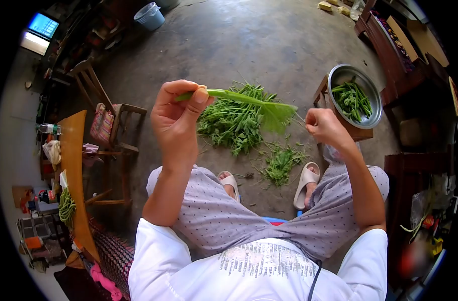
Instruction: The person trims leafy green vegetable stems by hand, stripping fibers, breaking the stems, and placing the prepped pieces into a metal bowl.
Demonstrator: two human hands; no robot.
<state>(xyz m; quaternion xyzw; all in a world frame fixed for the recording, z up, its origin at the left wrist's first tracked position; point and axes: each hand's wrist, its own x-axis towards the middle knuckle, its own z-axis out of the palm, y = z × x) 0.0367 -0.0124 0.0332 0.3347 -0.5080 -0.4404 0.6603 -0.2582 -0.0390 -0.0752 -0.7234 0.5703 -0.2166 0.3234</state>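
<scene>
A green stalk [234, 95] is pinched between the thumb and fingers of the left hand [176, 115]; it is held nearly level above the floor [269, 45], its far end, thin and blurred, pointed toward the right hand [325, 125]; the fingers of the right hand are curled and pressed together, and a thin strand [301, 119] is pinched at their tips, just beside the end of the stalk. Below the stalk, a large pile of leafy greens [221, 125] is spread on the floor; a smaller heap of leaves [281, 163] is scattered nearer the feet, between two pale slippers [301, 188]. Beyond the right hand, more green stalks [352, 100] are held in a metal bowl [376, 113], which is supported by a wooden stool [358, 134]; to the left, a chair [123, 108] with a striped cloth [102, 122] is placed near a wooden table [76, 130]; farther off, a bucket [149, 17] is seen on the floor.
</scene>
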